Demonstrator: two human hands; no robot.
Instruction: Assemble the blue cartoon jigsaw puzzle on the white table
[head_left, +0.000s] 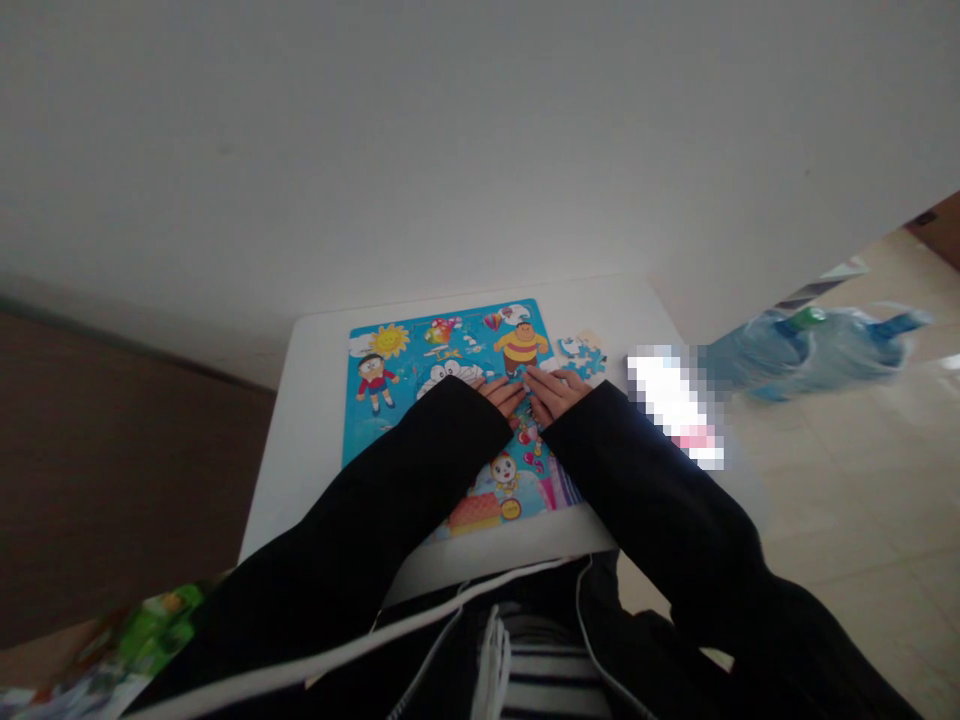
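A blue cartoon jigsaw puzzle (472,328) lies in its board on a small white table (289,455). My left hand (502,394) rests over the middle right of the puzzle with its fingers stretched out and held close together. Opposite it, my right hand (555,394) lies on the puzzle's right part, fingers extended to the left and fingertips close to the left hand's. Both hands touch the puzzle surface; whether a small piece lies beneath the fingertips cannot be made out. Loose puzzle pieces (583,356) sit in a small heap beyond the right hand. My black sleeves cover the puzzle's lower left and right.
A pale wall (480,150) rises directly behind the table. Right of the table is a blurred-out bright object (671,400). Large clear plastic bottles (840,350) lie on the tiled floor (862,480). A green bag-like item (161,625) is at the lower left.
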